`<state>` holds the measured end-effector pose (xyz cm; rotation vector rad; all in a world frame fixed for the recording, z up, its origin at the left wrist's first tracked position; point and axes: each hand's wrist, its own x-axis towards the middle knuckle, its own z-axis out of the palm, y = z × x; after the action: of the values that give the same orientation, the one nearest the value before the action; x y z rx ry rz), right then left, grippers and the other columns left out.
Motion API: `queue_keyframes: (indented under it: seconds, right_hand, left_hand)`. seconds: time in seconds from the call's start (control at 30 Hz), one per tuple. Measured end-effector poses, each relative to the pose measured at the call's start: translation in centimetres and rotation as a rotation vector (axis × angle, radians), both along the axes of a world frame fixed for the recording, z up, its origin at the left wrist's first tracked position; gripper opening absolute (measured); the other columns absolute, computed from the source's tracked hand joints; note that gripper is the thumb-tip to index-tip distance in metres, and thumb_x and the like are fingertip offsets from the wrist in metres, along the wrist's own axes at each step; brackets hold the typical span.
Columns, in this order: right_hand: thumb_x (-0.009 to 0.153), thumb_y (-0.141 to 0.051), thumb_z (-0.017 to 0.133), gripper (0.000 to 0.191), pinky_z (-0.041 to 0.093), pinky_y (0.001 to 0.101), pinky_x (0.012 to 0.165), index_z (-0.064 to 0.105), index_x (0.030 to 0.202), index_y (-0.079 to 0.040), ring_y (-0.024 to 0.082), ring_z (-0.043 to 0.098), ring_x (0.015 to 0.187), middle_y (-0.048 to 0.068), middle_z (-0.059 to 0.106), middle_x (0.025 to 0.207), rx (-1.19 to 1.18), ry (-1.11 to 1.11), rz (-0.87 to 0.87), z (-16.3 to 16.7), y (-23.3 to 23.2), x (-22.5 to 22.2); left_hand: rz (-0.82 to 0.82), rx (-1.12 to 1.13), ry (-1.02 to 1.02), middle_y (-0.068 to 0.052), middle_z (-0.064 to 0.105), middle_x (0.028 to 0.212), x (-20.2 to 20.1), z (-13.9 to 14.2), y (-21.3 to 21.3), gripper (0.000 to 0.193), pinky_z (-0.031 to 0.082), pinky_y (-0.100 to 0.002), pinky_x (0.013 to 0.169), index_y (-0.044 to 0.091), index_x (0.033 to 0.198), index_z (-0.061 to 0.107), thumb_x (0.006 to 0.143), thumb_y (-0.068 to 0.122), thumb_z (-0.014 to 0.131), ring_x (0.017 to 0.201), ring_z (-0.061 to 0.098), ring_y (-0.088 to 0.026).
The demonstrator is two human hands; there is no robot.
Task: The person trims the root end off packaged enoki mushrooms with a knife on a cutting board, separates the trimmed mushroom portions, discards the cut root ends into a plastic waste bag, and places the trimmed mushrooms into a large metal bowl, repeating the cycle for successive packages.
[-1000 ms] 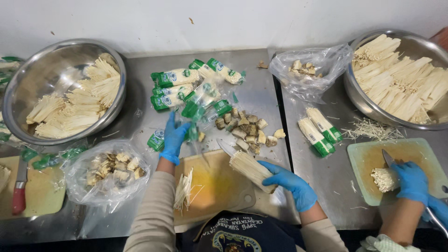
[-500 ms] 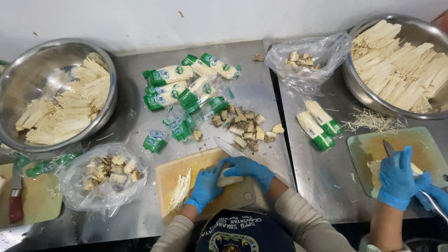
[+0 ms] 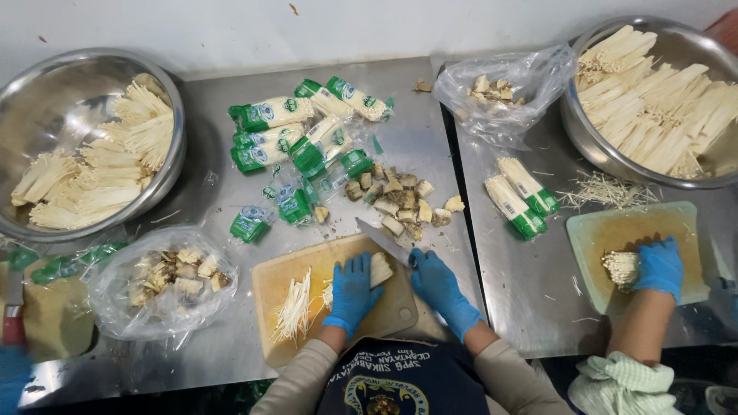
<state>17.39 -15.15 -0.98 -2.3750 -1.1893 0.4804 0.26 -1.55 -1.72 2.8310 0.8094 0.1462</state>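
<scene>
- The left hand, in a blue glove, presses down flat on a bundle of enoki mushrooms at the lower centre of the frame, fingers curled over its stems.
- That bundle lies on a pale wooden cutting board, with a loose fan of cut strands just to its left.
- The right hand, also gloved, is closed around the handle of a knife; the blade points to the upper left and seems to rest against the bundle's end, though the contact is hard to make out.
- Above the board lies a heap of cut root stubs, and further up, packaged enoki.
- A steel bowl of trimmed mushrooms sits at the upper left.
- At the lower right, a co-worker's gloved hand covers another bundle on a green board.
</scene>
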Motion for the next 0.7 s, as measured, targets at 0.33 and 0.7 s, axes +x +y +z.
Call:
queue_keyframes:
  seconds: [0.33, 0.7]
  right_hand:
    - [0.087, -0.032, 0.067, 0.044, 0.056, 0.0526, 0.07, 0.051, 0.119, -0.006, 0.044, 0.069, 0.083, 0.021, 0.07, 0.089, 0.011, 0.234, -0.082, 0.6, -3.7, -3.0]
    - [0.096, -0.016, 0.057, 0.027, 0.055, 0.0516, 0.057, 0.053, 0.12, -0.005, 0.041, 0.069, 0.066, 0.02, 0.065, 0.089, -0.112, -0.074, 0.102, -2.4, -2.6, -5.7]
  left_hand:
    - [0.041, -0.029, -0.026, -0.016, 0.056, 0.121, 1.5, -2.6, -0.3, 0.077, 0.044, -0.046, 0.09, -0.002, 0.138, 0.046, 0.08, 0.041, 0.072, 0.11, 0.054, -0.033]
    - [0.058, 0.026, 0.052, -0.015, 0.054, 0.121, 2.1, -2.6, -0.5, 0.067, 0.044, -0.044, 0.087, -0.001, 0.129, 0.052, 0.083, 0.044, 0.072, 0.109, 0.051, -0.031]
